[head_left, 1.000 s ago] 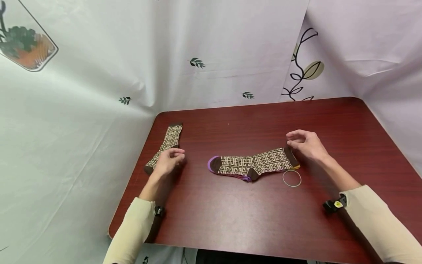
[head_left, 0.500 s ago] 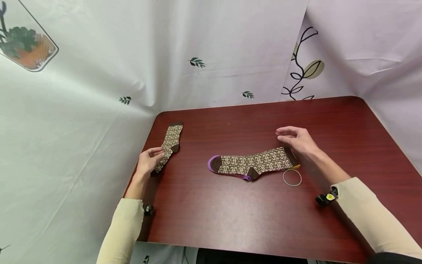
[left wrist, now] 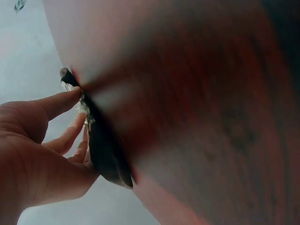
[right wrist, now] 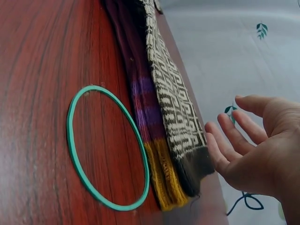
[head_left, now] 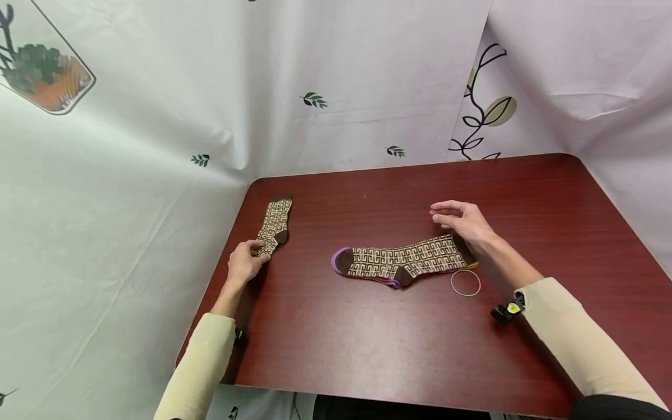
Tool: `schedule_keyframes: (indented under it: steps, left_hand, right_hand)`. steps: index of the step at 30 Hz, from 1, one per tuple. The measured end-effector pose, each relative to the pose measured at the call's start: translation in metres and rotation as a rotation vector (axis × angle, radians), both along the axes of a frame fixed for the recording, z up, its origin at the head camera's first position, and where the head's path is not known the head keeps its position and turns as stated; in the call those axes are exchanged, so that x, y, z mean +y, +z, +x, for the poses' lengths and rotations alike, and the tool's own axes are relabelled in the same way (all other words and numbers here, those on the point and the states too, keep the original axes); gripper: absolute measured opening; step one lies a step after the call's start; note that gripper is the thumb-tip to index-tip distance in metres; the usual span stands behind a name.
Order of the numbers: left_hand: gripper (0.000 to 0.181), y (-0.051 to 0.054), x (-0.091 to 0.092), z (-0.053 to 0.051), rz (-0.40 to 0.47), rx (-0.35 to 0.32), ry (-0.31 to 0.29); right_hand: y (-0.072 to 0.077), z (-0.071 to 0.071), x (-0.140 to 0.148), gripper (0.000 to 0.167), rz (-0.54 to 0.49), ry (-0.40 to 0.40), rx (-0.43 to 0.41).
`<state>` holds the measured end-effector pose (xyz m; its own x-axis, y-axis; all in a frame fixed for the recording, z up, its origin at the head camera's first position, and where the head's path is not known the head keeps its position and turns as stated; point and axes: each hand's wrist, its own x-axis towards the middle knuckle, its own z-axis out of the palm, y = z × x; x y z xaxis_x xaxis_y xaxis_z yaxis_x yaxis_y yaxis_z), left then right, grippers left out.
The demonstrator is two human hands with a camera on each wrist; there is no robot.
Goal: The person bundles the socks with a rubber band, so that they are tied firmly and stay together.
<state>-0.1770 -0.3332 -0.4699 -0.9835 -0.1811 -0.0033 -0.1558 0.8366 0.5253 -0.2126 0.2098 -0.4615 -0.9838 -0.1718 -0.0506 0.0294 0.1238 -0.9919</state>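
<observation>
In the head view a brown and beige patterned sock [head_left: 276, 217] lies at the table's left side, its toe end hidden by my left hand [head_left: 244, 263]. The left wrist view shows the fairly straight thumb and fingers [left wrist: 71, 132] touching that sock [left wrist: 110, 152]. A matching patterned sock [head_left: 404, 259] lies across the middle, on top of a purple sock with a yellow cuff [right wrist: 165, 176]. Beyond its cuff hovers my right hand [head_left: 464, 221], fingers loosely extended and holding nothing. A thin pale green ring [right wrist: 70, 136] lies beside the cuffs.
The dark red wooden table [head_left: 357, 338] has rounded far corners. White fabric [head_left: 357, 70] with leaf prints hangs behind it and along the sides.
My left hand has moved left onto the left sock, and the sock's toe end has shifted right. The right hand has drifted left above the middle socks' cuffs.
</observation>
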Motion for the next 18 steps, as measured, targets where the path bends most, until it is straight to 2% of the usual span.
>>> schedule_keyframes:
  steps: [8,18]
  left_hand:
    - [0.028,0.001,0.017,0.003,-0.012,-0.020,-0.089]
    - [0.018,0.001,0.040,0.011,0.070,-0.018,-0.255]
  right_hand:
    - [0.002,0.000,-0.011,0.042,0.062,0.021,0.023]
    - [0.002,-0.004,-0.032,0.043,0.055,0.112,0.006]
